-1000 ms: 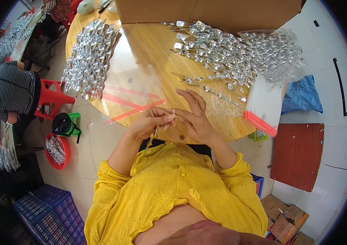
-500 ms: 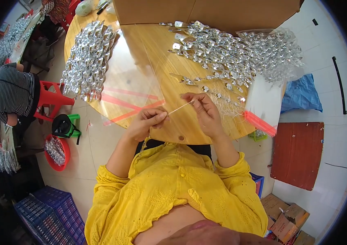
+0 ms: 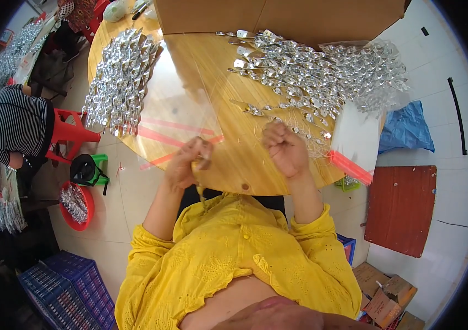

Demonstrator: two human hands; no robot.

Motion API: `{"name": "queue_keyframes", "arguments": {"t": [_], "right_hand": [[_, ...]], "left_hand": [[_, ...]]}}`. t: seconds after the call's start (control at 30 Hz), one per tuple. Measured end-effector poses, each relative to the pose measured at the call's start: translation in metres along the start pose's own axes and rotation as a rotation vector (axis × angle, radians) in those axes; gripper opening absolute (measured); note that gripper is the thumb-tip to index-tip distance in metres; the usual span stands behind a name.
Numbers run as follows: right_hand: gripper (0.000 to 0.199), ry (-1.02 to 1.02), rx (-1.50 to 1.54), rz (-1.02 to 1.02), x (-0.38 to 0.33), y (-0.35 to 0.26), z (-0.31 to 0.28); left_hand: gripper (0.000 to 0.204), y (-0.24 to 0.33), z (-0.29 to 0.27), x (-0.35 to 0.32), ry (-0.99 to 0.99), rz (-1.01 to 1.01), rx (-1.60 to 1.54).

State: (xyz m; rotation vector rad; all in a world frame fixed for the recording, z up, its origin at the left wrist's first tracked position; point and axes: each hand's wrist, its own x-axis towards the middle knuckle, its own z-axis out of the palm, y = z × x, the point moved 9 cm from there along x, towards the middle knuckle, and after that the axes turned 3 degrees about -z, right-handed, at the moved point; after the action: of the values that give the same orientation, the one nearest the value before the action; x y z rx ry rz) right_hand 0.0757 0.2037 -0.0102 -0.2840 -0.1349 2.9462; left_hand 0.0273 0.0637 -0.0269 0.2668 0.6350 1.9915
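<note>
My left hand (image 3: 186, 164), blurred by motion, is closed over the near edge of the round wooden table. From it hangs a shiny twisted foil strip (image 3: 200, 184), which reflects yellow. To the right, my right hand (image 3: 286, 147) is raised with its fingers curled in; whether a thread is pinched there is too small to tell. Just beyond that hand lie loose pale threads (image 3: 317, 147) and several twisted silver strips (image 3: 305, 71) with small tags at their ends. Another pile of twisted silver strips (image 3: 121, 82) lies at the table's left.
A clear plastic sheet with red bands (image 3: 179, 93) covers part of the wooden table (image 3: 234, 159). A plastic sleeve with a red edge (image 3: 355, 140) lies at right. Behind stands a large cardboard box (image 3: 278, 19). A person in stripes (image 3: 16, 121) sits at far left.
The pale thread that was stretched between my hands no longer shows there. My hands have moved apart, the left one outward and slightly up, and my right fingers have curled in.
</note>
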Motion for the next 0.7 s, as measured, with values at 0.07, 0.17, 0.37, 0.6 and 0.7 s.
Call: {"name": "queue_keyframes", "arguments": {"t": [0.07,0.17,0.37,0.6,0.7], "right_hand": [[0.008,0.052,-0.057,0.090,-0.001,0.015,-0.003],[0.009,-0.180,-0.018,-0.189,0.005,-0.055,0.026],[0.007,-0.070,-0.111,-0.039,0.010,-0.017,0.030],[0.011,-0.203,-0.134,-0.193,0.014,-0.055,0.066],[0.011,-0.314,-0.188,-0.257,0.016,-0.070,0.080]], "left_hand": [[0.018,-0.011,0.012,0.001,0.057,-0.079,0.036],[0.016,0.041,-0.013,-0.010,0.025,0.141,-0.073],[0.017,0.013,-0.011,-0.002,0.067,0.056,-0.048],[0.036,-0.052,0.016,-0.028,0.004,-0.162,0.790],[0.032,-0.049,0.028,-0.041,-0.061,-0.138,0.990]]}}
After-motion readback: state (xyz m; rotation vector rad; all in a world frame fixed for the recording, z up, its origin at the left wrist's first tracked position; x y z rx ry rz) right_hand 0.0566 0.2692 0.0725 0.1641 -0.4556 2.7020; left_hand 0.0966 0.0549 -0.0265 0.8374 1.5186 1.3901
